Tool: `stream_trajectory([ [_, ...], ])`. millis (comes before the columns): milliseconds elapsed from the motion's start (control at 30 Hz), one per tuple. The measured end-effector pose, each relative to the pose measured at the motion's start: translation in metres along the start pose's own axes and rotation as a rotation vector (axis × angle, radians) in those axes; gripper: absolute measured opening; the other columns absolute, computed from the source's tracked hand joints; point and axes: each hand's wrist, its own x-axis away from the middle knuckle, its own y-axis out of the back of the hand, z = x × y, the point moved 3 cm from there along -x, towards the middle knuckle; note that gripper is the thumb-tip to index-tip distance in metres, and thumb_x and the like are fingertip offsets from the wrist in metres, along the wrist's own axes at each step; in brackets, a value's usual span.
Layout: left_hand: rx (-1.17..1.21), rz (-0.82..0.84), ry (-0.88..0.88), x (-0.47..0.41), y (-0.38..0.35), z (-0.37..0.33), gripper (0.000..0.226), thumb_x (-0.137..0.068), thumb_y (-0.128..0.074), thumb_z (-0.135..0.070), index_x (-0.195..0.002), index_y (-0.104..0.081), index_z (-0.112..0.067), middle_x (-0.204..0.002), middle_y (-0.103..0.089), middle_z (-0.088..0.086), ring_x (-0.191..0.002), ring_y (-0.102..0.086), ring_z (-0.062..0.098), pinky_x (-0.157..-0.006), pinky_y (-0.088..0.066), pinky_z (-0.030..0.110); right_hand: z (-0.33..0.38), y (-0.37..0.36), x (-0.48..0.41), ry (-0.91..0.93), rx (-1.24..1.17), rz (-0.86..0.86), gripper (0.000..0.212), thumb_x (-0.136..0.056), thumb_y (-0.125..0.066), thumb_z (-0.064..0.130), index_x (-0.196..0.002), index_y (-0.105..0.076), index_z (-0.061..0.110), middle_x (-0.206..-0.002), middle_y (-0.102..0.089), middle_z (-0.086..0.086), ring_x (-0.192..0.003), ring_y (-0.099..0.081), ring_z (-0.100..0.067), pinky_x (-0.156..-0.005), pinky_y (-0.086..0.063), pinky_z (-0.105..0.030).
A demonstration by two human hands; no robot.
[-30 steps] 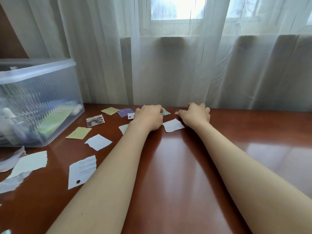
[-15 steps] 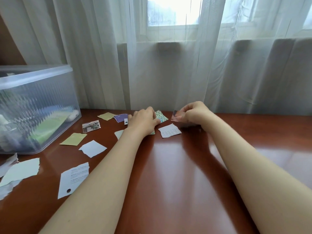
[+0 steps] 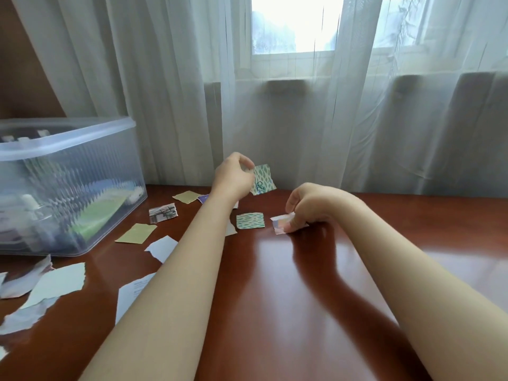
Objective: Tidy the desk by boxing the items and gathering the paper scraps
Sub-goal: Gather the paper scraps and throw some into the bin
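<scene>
Head view. Broad, glossy red-brown tabletop (image 3: 288,298) below sheer curtains (image 3: 165,92). At far left, a clear ribbed storage box (image 3: 68,188), bottles and a green packet dimly visible inside, so probably boxed already. Near its front, large torn white sheets (image 3: 55,284). Further in, an olive scrap (image 3: 136,233), a white scrap (image 3: 162,247) and a photo scrap (image 3: 162,213), all left of the left forearm and waiting to be gathered.

Left hand (image 3: 233,177) lifted off the wood, pinching a green-patterned scrap (image 3: 264,180) by one edge, likely for transfer to the growing pile. Right hand (image 3: 308,206) low, curled round a thin stack of scraps (image 3: 280,225), pressing it to the wood to keep it together. Between the two hands, flat on the wood, a second green-patterned scrap (image 3: 250,220), close to both.
</scene>
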Motion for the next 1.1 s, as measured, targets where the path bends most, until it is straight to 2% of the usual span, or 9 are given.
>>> stream_trajectory([
  [100,-0.036,0.195,0.065,0.002,0.011,-0.003,0.028,-0.095,-0.045,0.0,-0.119,-0.053,-0.012,-0.117,-0.058,0.015,-0.107,-0.059,0.029,-0.075,-0.05,0.029,0.002,0.0,-0.002,-0.021,0.05,-0.016,0.045,-0.074,-0.076,0.016,-0.116,-0.063,0.004,-0.107,-0.066,-0.012,-0.085,-0.057,-0.022,-0.078,-0.046,-0.027],
  [200,-0.329,0.436,0.05,0.01,0.016,-0.008,0.034,-0.095,-0.046,-0.003,-0.126,-0.056,-0.015,-0.087,-0.059,0.004,-0.075,-0.058,0.017,-0.054,-0.045,0.019,0.004,-0.002,-0.002,-0.033,0.092,-0.03,0.047,-0.074,-0.076,0.016,-0.117,-0.06,0.008,-0.111,-0.062,-0.009,-0.103,-0.059,-0.028,-0.092,-0.049,-0.034],
  [267,-0.478,0.489,0.021,0.015,0.016,-0.012,0.034,-0.095,-0.05,-0.008,-0.126,-0.058,-0.02,-0.092,-0.059,0.004,-0.071,-0.055,0.013,-0.049,-0.04,0.015,0.007,-0.003,-0.001,-0.029,0.118,-0.022,0.037,-0.074,-0.075,0.015,-0.108,-0.061,0.008,-0.107,-0.061,-0.01,-0.1,-0.059,-0.029,-0.087,-0.049,-0.033],
  [333,-0.529,0.495,0.015,0.015,0.013,-0.011,0.032,-0.095,-0.052,-0.009,-0.124,-0.06,-0.02,-0.101,-0.064,0.008,-0.075,-0.056,0.014,-0.048,-0.04,0.015,0.008,-0.003,-0.001,-0.018,0.138,-0.036,0.02,-0.075,-0.074,0.013,-0.079,-0.055,0.01,-0.09,-0.056,-0.009,-0.085,-0.053,-0.027,-0.07,-0.044,-0.028],
  [433,-0.551,0.486,0.026,0.013,0.009,-0.006,0.029,-0.093,-0.055,-0.008,-0.119,-0.063,-0.02,-0.098,-0.066,0.009,-0.069,-0.058,0.017,-0.047,-0.043,0.018,0.009,-0.005,0.0,-0.024,0.139,-0.033,0.034,-0.076,-0.071,0.011,-0.063,-0.039,0.012,-0.07,-0.044,-0.005,-0.076,-0.043,-0.025,-0.053,-0.031,-0.026],
  [533,-0.554,0.446,0.028,0.01,0.008,-0.002,0.028,-0.093,-0.057,-0.009,-0.117,-0.065,-0.02,-0.113,-0.065,0.01,-0.084,-0.058,0.02,-0.061,-0.046,0.023,0.01,-0.005,0.002,-0.014,0.112,-0.041,0.02,-0.076,-0.071,0.013,-0.089,-0.057,0.008,-0.094,-0.057,-0.008,-0.087,-0.053,-0.026,-0.069,-0.045,-0.026],
  [633,-0.589,0.426,0.02,0.01,0.008,-0.002,0.028,-0.092,-0.059,-0.019,-0.12,-0.062,-0.022,-0.123,-0.06,0.005,-0.103,-0.058,0.023,-0.088,-0.046,0.029,0.007,-0.005,0.0,-0.034,0.082,-0.04,0.051,-0.076,-0.074,0.014,-0.123,-0.055,0.009,-0.121,-0.06,-0.009,-0.109,-0.058,-0.028,-0.096,-0.048,-0.036],
  [800,-0.618,0.593,0.048,0.016,0.001,0.001,0.054,-0.083,-0.071,-0.027,-0.132,-0.051,-0.021,-0.131,-0.054,0.004,-0.117,-0.054,0.023,-0.102,-0.043,0.036,0.007,-0.004,-0.001,-0.043,0.066,-0.038,0.041,-0.074,-0.071,0.007,-0.114,-0.062,0.008,-0.102,-0.065,-0.009,-0.087,-0.06,-0.025,-0.077,-0.049,-0.03],
  [1100,-0.595,0.562,0.037,0.021,-0.002,0.001,0.059,-0.076,-0.078,-0.022,-0.13,-0.056,-0.015,-0.128,-0.058,0.005,-0.11,-0.057,0.024,-0.092,-0.046,0.031,0.01,-0.003,0.004,-0.028,0.018,-0.048,0.04,-0.073,-0.061,-0.003,-0.113,-0.064,0.003,-0.086,-0.059,-0.01,-0.07,-0.051,-0.023,-0.064,-0.042,-0.026],
])
